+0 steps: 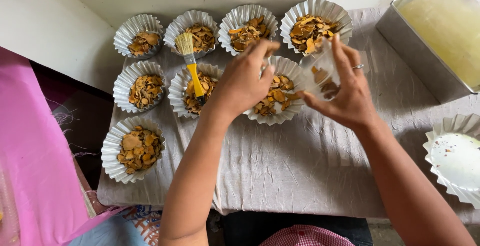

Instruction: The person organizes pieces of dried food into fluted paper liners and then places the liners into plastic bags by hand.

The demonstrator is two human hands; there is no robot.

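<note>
On the cloth-covered table (pixel 310 166), eight fluted foil cups held orange-brown chips, and your hands worked over the lower-row fluted cup (pixel 278 97) nearest the centre. To the far right stood a rectangular metal tin (pixel 417 51) of pale yellow liquid, and at the right edge lay an empty fluted dish (pixel 455 158). Your right hand (pixel 350 96) was clamped around a small clear plastic cup (pixel 320 73), tilted above that fluted cup and still holding a few chips. Your left hand (pixel 242 81) had its fingertips pinched together just beside the clear cup's mouth; you could not tell whether they held a chip. The step in hand appeared to be portioning chips into that cup. A yellow-handled brush (pixel 191 66) rested across the neighbouring cup.
</note>
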